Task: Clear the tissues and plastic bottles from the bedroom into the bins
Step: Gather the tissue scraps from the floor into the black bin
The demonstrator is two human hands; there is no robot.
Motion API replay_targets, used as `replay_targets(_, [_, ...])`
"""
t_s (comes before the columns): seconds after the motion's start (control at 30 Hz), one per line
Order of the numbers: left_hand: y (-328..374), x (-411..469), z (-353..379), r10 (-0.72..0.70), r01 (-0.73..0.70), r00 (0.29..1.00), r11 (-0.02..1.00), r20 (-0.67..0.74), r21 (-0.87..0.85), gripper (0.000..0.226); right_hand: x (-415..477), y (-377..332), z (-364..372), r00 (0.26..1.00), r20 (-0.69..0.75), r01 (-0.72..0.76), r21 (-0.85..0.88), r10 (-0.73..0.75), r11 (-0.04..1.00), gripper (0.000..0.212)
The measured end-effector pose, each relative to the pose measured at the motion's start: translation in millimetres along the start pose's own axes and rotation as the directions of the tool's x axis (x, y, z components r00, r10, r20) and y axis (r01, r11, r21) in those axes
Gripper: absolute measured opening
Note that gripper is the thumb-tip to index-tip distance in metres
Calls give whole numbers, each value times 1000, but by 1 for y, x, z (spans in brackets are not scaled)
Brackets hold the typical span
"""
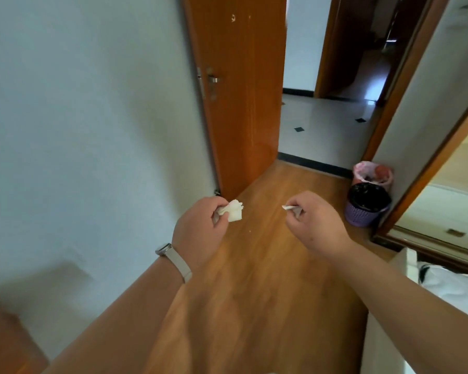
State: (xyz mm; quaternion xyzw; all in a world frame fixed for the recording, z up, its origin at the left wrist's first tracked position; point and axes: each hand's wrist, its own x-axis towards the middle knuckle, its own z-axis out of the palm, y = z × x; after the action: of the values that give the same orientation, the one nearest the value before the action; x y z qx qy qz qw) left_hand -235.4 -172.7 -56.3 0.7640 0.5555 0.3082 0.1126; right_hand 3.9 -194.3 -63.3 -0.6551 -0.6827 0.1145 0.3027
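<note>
Your left hand [200,228] has its fingers curled round a crumpled white tissue [234,211], most of which sticks out past the thumb. The forearm comes up from bottom-left, back of hand up, with a watch band [173,259] on the wrist. Beyond, the orange door [238,90] stands open. Your right hand [316,222] pinches a tissue scrap [288,207], with only a sliver showing. Knuckles are up and the forearm comes in from bottom-right. Both hands are held out over the wood floor [254,292], apart from each other. Right of them, by the wall: the purple bin [362,214] with a black liner, and the pink bin [362,171] just behind it.
</note>
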Motion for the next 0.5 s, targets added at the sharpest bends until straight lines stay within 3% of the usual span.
replay_targets(0.17, [16, 47, 33, 76, -74, 995, 997, 66, -30, 20, 10, 36, -11, 990, -65, -126, 14, 127, 992, 10])
replay_targets(0.5, [-14, 155, 115, 132, -101, 961, 986, 244, -134, 22, 77, 98, 10, 929, -63, -368, -53, 365, 928, 16])
